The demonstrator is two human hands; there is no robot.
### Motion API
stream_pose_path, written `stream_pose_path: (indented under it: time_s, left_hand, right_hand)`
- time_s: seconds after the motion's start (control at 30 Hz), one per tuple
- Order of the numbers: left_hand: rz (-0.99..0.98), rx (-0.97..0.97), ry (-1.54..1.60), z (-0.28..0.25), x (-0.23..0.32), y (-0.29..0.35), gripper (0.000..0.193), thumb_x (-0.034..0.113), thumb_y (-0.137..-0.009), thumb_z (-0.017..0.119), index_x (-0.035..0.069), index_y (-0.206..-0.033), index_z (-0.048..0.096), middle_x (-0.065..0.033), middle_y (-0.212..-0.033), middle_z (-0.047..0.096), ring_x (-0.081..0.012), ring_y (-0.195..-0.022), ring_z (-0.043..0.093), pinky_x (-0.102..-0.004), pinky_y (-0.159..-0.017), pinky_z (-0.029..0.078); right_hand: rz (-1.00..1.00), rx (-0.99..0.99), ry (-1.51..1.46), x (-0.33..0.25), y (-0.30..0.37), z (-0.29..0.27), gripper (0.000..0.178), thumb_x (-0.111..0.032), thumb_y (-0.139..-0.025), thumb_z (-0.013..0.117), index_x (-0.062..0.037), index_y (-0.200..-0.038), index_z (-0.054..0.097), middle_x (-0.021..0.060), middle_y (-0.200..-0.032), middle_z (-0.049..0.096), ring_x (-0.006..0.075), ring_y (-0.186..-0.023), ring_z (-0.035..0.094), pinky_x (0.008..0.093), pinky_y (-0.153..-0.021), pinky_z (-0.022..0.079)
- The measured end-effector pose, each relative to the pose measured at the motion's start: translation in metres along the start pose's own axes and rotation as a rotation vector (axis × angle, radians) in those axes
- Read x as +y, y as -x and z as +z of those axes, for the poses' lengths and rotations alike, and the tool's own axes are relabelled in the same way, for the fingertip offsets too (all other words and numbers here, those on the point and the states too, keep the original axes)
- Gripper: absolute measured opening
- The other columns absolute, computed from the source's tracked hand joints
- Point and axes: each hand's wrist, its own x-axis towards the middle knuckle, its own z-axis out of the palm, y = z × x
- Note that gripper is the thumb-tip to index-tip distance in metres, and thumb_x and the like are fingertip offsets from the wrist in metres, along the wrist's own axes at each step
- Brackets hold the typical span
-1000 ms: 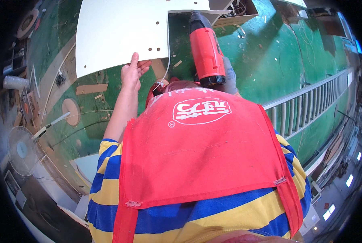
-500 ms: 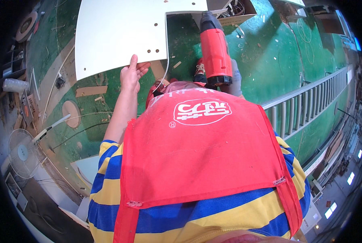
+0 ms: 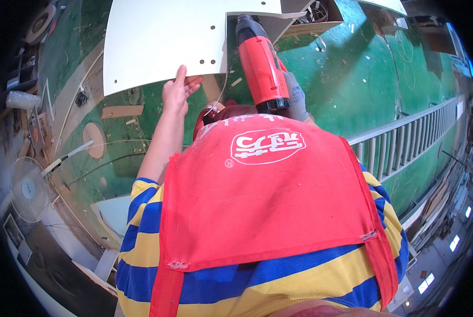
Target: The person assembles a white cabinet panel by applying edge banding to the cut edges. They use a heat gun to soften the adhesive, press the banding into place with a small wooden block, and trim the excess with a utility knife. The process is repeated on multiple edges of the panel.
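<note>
My gloved right hand (image 3: 295, 95) is wrapped round a red heat gun (image 3: 262, 68) with a black nozzle, partly hidden behind its body. The nozzle points away from me, close to the inner corner of a cut-out in a white panel (image 3: 162, 42). Several small dark holes dot the panel. My bare left hand (image 3: 176, 96) is at the panel's near edge, thumb up over it and fingers stretched loosely to the right. From the panel's near right corner hangs a thin white strip (image 3: 225, 87), curving down toward my red apron (image 3: 268, 201).
Scraps litter the green floor (image 3: 342, 100). A metal ladder (image 3: 405, 129) lies on the right, and an open cardboard box (image 3: 321, 26) of coiled material stands beyond the panel. At the left are a standing fan (image 3: 29, 189) and a round board (image 3: 94, 140).
The heat gun has swung left, its nozzle now nearer the cut-out's inner corner. My left hand keeps its place by the panel edge, while the whole view has shifted slightly.
</note>
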Motion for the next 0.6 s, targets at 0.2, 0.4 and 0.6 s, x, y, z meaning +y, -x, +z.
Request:
stream_pose_path:
  time_s: [0.2,0.4,0.6]
  left_hand:
    - [0.01,0.037,0.015,0.005,0.001,-0.001,0.053,0.046,-0.095,0.062,-0.006,-0.109,0.06,-0.0164,-0.095,0.072,-0.0241,-0.088,0.072,-0.029,-0.071,0.058]
    - [0.02,0.034,0.023,0.003,-0.001,-0.002,0.053,0.045,-0.095,0.062,-0.006,-0.11,0.06,-0.0162,-0.096,0.072,-0.0241,-0.088,0.072,-0.0287,-0.071,0.057]
    - [0.006,0.036,0.028,-0.001,0.0,-0.001,0.052,0.043,-0.096,0.062,-0.006,-0.114,0.058,-0.0167,-0.098,0.071,-0.0243,-0.09,0.072,-0.0294,-0.072,0.057]
  right_hand:
    - [-0.083,0.014,0.09,-0.003,-0.004,0.0,0.046,-0.005,-0.078,0.075,-0.0056,-0.121,0.057,0.0135,-0.108,0.061,0.0303,-0.099,0.062,0.0356,-0.087,0.049]
    - [0.03,0.069,-0.068,0.015,0.009,-0.002,0.043,-0.008,-0.081,0.069,-0.0077,-0.123,0.057,0.0145,-0.108,0.062,0.0325,-0.101,0.061,0.0379,-0.088,0.049]
    - [0.275,0.124,-0.325,0.033,0.027,-0.016,0.045,-0.007,-0.079,0.071,-0.0083,-0.121,0.058,0.016,-0.108,0.062,0.0344,-0.1,0.06,0.0391,-0.088,0.048]
